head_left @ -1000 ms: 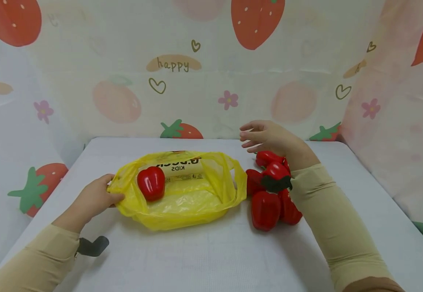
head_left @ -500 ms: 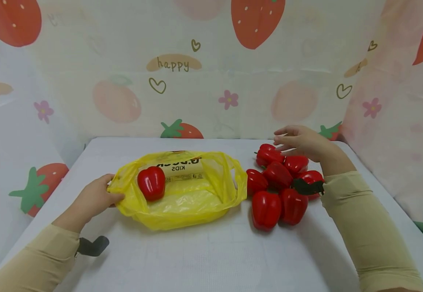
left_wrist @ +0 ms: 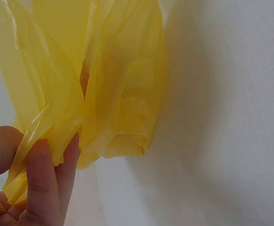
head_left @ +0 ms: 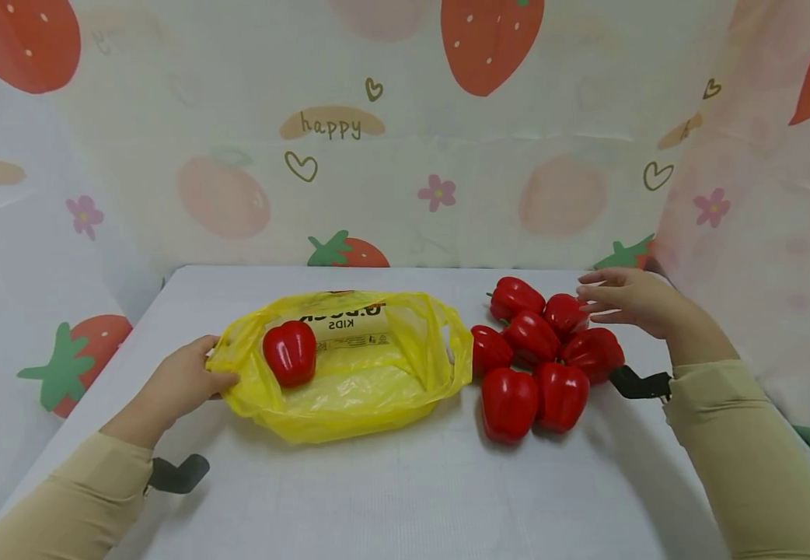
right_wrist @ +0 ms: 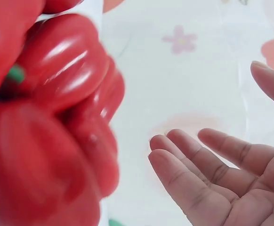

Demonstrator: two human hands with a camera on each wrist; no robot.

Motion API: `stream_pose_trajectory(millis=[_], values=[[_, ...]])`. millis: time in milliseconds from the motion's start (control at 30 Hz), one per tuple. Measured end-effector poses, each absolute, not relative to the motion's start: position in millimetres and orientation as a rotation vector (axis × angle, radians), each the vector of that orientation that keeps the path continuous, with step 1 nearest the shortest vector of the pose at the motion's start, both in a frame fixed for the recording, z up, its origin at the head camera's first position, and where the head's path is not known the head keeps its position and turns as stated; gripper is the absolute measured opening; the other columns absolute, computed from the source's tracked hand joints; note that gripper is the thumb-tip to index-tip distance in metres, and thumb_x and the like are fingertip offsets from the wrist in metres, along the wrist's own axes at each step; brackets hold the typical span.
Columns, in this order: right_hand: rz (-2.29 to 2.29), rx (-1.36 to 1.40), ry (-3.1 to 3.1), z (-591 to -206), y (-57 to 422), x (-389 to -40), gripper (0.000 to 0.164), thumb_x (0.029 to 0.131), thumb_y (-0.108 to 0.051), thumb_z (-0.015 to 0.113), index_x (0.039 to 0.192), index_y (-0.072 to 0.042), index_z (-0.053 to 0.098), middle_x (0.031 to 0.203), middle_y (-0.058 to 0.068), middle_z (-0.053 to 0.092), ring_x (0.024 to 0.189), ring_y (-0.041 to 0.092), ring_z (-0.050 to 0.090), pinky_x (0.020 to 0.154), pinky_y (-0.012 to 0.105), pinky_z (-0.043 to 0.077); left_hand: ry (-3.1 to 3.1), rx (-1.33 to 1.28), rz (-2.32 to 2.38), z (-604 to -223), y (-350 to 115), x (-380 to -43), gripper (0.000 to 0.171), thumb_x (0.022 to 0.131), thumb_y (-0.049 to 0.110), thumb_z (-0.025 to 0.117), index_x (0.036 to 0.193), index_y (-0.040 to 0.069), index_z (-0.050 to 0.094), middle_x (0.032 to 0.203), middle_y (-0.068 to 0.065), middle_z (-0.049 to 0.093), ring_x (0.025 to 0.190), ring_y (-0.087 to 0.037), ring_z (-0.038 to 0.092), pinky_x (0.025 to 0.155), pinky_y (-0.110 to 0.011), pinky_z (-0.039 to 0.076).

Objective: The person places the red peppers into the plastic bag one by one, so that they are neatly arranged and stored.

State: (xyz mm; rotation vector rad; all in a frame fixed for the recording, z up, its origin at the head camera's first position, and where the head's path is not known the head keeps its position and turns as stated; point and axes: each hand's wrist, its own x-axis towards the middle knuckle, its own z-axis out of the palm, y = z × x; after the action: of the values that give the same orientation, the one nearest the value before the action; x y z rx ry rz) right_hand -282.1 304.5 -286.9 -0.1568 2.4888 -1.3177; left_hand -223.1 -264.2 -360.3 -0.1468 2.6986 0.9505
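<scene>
In the head view my left hand [head_left: 184,373] pinches the left edge of a yellow plastic bag [head_left: 349,424], thumb and fingers closed on the film. The left wrist view shows the gathered bag film [left_wrist: 123,94] between thumb and fingers. Inside the bag's open mouth lies one red bell pepper [head_left: 289,354]. Right of the bag, several more red bell peppers [head_left: 531,338] sit in a cluster. My right hand [head_left: 639,299] hovers by the cluster's far right side, holding nothing. In the right wrist view its fingers [right_wrist: 193,188] are spread, apart from the peppers [right_wrist: 66,61].
A white table [head_left: 391,498] carries everything. Behind it and on both sides stand cloth walls [head_left: 405,93] printed with strawberries, hearts and flowers. Each wrist wears a dark camera mount [head_left: 179,474] that juts out inward.
My right hand has moved right from above the peppers to the cluster's far side, uncovering more of them. The left hand and the bag have stayed in place.
</scene>
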Motion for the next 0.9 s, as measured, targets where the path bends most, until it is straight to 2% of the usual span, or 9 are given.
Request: stream_pose_trajectory(millis=[167, 267, 400, 500, 600, 733, 900], values=[[-1.289, -0.133, 2.511, -298.4, 324.4, -273.9, 0.064, 0.092, -0.037, 0.053, 0.136, 0.005, 0.031, 0.132, 0.028, 0.04, 0.116, 0.038, 0.048, 0.091, 0.04, 0.045, 2.701, -0.153, 0.943, -361.9, -264.7, -223.6, 0.076, 0.085, 0.03, 0.064, 0.14, -0.003, 0.023, 0.117, -0.022, 0.05, 0.086, -0.023, 0.058, 0.081, -0.044, 0.051], [-1.249, -0.113, 2.536, -306.2, 336.8, -268.0, 0.064, 0.092, -0.038, 0.051, 0.135, 0.005, 0.031, 0.131, 0.028, 0.04, 0.116, 0.037, 0.048, 0.091, 0.036, 0.046, 2.7, -0.158, 0.941, -362.6, -264.9, -223.1, 0.075, 0.085, 0.03, 0.064, 0.139, -0.003, 0.023, 0.116, -0.022, 0.051, 0.085, -0.023, 0.058, 0.081, -0.043, 0.051], [-1.225, -0.071, 2.567, -317.4, 350.8, -259.9, 0.066, 0.092, -0.04, 0.05, 0.135, 0.006, 0.032, 0.131, 0.028, 0.041, 0.106, 0.023, 0.057, 0.088, 0.031, 0.048, 2.694, -0.158, 0.949, -363.7, -265.7, -222.8, 0.075, 0.085, 0.03, 0.064, 0.139, -0.004, 0.024, 0.116, -0.022, 0.05, 0.085, -0.022, 0.058, 0.081, -0.043, 0.051], [-1.22, -0.023, 2.573, -326.4, 358.2, -254.9, 0.068, 0.092, -0.043, 0.049, 0.135, 0.007, 0.031, 0.131, 0.028, 0.04, 0.101, 0.016, 0.058, 0.088, 0.031, 0.049, 2.696, -0.155, 0.946, -364.3, -266.3, -223.6, 0.075, 0.085, 0.029, 0.064, 0.139, -0.004, 0.024, 0.117, -0.022, 0.05, 0.085, -0.022, 0.058, 0.081, -0.043, 0.051], [-1.216, 0.027, 2.559, -335.7, 362.6, -251.0, 0.07, 0.092, -0.044, 0.047, 0.136, 0.008, 0.029, 0.133, 0.028, 0.037, 0.108, 0.026, 0.054, 0.091, 0.036, 0.047, 2.708, -0.148, 0.937, -364.7, -265.9, -224.0, 0.074, 0.085, 0.029, 0.064, 0.139, -0.003, 0.024, 0.117, -0.021, 0.05, 0.085, -0.022, 0.058, 0.081, -0.043, 0.051], [-1.209, 0.111, 2.524, -349.1, 365.7, -246.8, 0.074, 0.092, -0.047, 0.045, 0.136, 0.009, 0.026, 0.135, 0.03, 0.033, 0.119, 0.041, 0.043, 0.094, 0.041, 0.043, 2.713, -0.147, 0.936, -364.9, -264.6, -223.5, 0.074, 0.085, 0.029, 0.064, 0.138, -0.003, 0.025, 0.116, -0.021, 0.051, 0.084, -0.022, 0.058, 0.081, -0.043, 0.051], [-1.257, 0.228, 2.456, -365.5, 364.6, -243.2, 0.081, 0.089, -0.049, 0.049, 0.135, 0.012, 0.023, 0.131, 0.032, 0.036, 0.11, 0.038, 0.05, 0.089, 0.04, 0.047, 2.706, -0.161, 0.935, -364.3, -263.6, -223.0, 0.073, 0.085, 0.029, 0.064, 0.138, -0.003, 0.025, 0.114, -0.02, 0.052, 0.083, -0.022, 0.058, 0.08, -0.043, 0.052]])
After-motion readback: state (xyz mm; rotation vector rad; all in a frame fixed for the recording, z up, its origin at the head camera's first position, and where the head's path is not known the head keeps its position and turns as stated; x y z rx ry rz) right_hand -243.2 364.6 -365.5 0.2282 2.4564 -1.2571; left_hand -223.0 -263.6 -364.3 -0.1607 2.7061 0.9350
